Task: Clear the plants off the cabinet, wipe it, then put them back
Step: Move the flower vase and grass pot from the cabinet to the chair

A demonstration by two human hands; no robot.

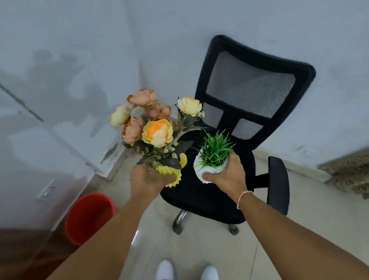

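Plants fill both your hands: left hand (148, 182) grips the yellow flower pot (171, 174), right hand (226, 173) the white grass pot (202, 171), both held over the chair seat (200, 198), likely their temporary resting spot.

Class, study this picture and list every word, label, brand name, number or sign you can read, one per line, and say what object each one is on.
None: no readable text shows anywhere in this view.
The yellow vase in the left hand shows no lettering.
The white pot in the right hand shows no lettering.
The black office chair, red bucket and wall socket show no legible marks.
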